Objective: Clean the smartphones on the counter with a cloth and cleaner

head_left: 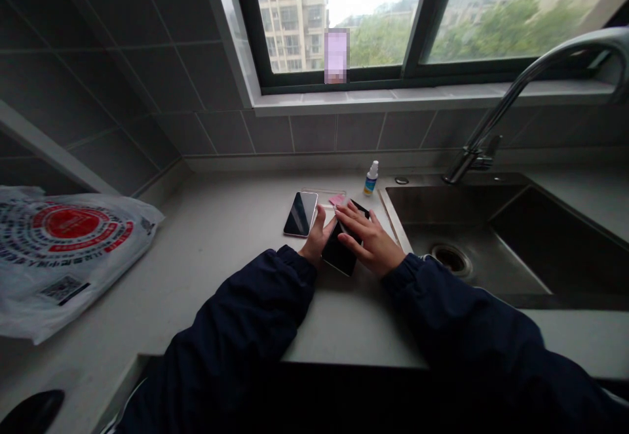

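A dark-screened phone (339,254) is tilted between my hands, just above or on the white counter. My left hand (317,240) grips its left edge, thumb raised, with the other fingers mostly hidden. Across the upper part of the screen lies my right hand (376,242), its fingers stretched out and spread; whether anything is under them I cannot tell. A second phone (301,214) rests screen-up on the counter left of my left hand. Behind the hands are a small pink piece (337,199), a thin clear flat item, and a small white-capped bottle (370,179) standing upright.
A steel sink (521,276) with a curved chrome faucet (511,96) is on the right. A white plastic bag (63,257) with red print sits at the left. The tiled wall and window sill (432,95) bound the counter (216,224) at the back.
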{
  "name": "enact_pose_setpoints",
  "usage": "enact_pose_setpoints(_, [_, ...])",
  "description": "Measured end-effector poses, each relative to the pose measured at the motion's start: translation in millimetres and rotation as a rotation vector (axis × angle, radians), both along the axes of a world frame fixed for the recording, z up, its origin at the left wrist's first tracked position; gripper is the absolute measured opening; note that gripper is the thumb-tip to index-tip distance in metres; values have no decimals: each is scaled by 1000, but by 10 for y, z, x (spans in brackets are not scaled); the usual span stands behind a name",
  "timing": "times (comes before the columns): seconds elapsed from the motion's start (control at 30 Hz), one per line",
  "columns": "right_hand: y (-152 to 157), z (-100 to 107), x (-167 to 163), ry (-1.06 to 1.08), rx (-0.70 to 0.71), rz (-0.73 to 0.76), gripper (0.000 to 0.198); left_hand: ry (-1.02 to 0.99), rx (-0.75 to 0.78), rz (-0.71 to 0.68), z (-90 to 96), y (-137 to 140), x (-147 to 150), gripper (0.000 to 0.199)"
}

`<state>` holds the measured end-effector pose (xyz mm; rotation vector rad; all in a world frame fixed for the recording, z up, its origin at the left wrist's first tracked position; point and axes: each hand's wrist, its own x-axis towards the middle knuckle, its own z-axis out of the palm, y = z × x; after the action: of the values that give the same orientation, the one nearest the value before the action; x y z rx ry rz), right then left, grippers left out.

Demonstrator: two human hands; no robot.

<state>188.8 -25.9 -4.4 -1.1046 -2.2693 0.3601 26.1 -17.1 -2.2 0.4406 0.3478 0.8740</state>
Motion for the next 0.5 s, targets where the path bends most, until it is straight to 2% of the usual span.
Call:
enact_pose_setpoints(0.13, [-43,24,-31,-8,-17,74,56,0,-27,17,-40,39,-19,87])
enact_pose_setpoints(0.33, [-122,72,-66,-2,-20,178,54,50,-48,0,17,43,-29,106])
enact_pose_setpoints(0.5, [-207,111,-88,38,-8,270,51,124,-88,111,22,63,-51,108])
